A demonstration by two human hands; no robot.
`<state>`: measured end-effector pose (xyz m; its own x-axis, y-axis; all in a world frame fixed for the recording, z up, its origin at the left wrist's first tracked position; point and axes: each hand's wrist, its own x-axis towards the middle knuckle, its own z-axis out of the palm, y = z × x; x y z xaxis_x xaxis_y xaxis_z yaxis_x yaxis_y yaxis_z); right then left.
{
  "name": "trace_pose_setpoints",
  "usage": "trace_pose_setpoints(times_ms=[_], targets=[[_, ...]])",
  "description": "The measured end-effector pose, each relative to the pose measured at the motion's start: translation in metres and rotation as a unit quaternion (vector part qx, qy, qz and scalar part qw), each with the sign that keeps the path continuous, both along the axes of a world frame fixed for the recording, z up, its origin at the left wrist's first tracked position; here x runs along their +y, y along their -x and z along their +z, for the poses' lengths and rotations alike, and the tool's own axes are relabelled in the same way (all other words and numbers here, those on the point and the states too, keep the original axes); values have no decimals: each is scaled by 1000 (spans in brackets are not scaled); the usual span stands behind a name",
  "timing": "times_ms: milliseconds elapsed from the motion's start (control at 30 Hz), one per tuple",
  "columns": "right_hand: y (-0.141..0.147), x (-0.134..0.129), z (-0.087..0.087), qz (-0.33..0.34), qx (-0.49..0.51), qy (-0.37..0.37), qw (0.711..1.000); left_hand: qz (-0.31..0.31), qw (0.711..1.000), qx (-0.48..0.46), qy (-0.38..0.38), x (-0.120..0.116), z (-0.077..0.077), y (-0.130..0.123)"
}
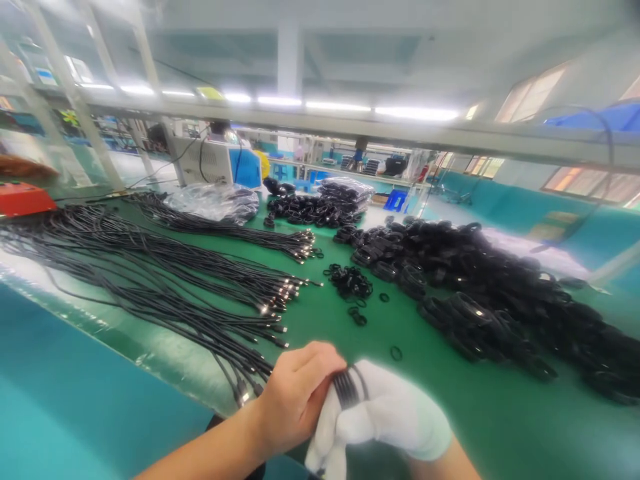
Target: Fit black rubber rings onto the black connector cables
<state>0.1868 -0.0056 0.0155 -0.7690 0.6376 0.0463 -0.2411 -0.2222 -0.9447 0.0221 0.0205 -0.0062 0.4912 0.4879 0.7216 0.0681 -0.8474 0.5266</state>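
A small black cable coil (pixel 346 390) is held between my two hands at the bottom centre. My left hand (pixel 300 393), bare, has its fingers closed on the coil's left side. My right hand (pixel 385 410), in a white glove, grips the coil from the right with bent fingers. Beyond my hands, a heap of small black rings (pixel 350 281) lies on the green table (pixel 320 320). To the left, long black cables (pixel 200 267) with metal plugs are spread out in bundles.
A large pile of coiled black cables (pixel 465 287) covers the right side. Clear plastic bags (pixel 215 202) and more coils (pixel 315 210) are at the back. A red object (pixel 25 199) stands at the far left, beneath a shelf beam (pixel 320 127).
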Motion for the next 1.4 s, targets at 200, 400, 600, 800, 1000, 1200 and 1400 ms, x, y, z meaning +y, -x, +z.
trace_pose_setpoints(times_ms=[200,400,600,800,1000,1200,1400], targets=[[-7,-2,2,40,-61,0,997,-46,988,127,72,-1,12,0],[8,-16,2,-60,-92,-28,994,-42,995,88,-3,4,10,5],[-9,-36,12,-239,-172,-39,955,-60,996,72,1,2,21,12],[-15,-32,28,-345,-233,-95,904,-35,991,124,38,2,30,17],[12,-14,24,-199,-176,-101,959,-20,986,134,96,3,37,15],[11,1,3,-186,-60,11,981,51,971,146,182,6,44,10],[2,9,-8,-120,64,80,987,94,943,151,282,14,47,0]])
